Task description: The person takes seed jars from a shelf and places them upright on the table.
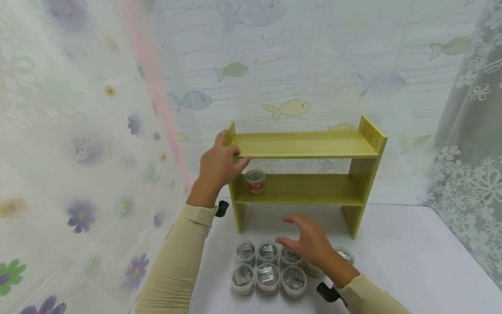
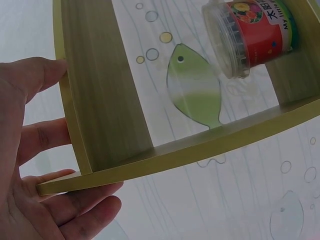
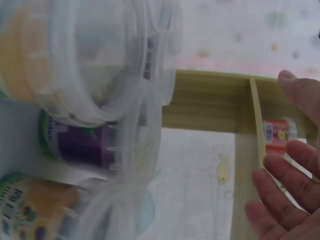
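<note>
My left hand (image 1: 218, 165) grips the upper left corner of a small yellow-green wooden shelf (image 1: 302, 146). In the left wrist view its fingers (image 2: 47, 137) lie on both sides of the side panel. Just right of that hand, a clear plastic tub with a red label (image 1: 256, 186) stands on the lower board. My right hand (image 1: 311, 239) hovers above the tubs on the table, thumb and fingers spread apart with nothing between them. Below it, several clear lidded tubs (image 1: 268, 279) stand in rows; the right wrist view shows a purple-labelled tub (image 3: 85, 147) and an orange-labelled one (image 3: 47, 205).
A white cloth (image 1: 415, 257) covers the table. Another tub (image 1: 346, 254) is partly hidden behind the right wrist. Fish-printed sheeting (image 1: 333, 61) hangs behind the shelf, flower-printed sheeting (image 1: 90, 183) at the left and a lace curtain (image 1: 470, 174) at the right.
</note>
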The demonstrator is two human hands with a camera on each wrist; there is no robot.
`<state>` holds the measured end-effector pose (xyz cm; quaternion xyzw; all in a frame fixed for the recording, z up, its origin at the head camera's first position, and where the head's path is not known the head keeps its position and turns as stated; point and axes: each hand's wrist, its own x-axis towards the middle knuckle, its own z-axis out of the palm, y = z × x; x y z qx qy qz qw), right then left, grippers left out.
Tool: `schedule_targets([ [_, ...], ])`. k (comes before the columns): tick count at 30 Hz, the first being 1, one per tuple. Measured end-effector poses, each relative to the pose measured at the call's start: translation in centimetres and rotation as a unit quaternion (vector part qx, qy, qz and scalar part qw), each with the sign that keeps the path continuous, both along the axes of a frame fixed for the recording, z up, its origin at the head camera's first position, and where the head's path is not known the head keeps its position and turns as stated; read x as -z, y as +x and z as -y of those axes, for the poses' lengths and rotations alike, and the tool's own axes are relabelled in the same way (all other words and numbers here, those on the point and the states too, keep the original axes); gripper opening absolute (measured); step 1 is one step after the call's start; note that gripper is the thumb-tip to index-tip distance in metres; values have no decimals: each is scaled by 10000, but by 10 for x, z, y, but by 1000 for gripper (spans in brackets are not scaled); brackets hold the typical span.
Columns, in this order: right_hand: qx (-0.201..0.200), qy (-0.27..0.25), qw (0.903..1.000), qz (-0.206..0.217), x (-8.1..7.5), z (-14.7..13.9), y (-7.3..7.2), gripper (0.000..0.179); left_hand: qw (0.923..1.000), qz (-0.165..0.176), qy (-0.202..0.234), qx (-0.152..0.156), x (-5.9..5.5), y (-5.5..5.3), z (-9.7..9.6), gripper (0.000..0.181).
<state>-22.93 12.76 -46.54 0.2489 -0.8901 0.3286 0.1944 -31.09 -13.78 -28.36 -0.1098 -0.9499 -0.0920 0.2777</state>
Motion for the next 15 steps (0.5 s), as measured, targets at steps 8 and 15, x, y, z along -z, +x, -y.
schedule_targets([
  [8,-49,-127,9999,-90,-10,9,-19,57,10000,3,-27,-52,-1,0,0,50],
  [15,-78,-187,9997,-144,-14,16,-36,55,10000,-80,-47,-35,2,-1,1,47],
])
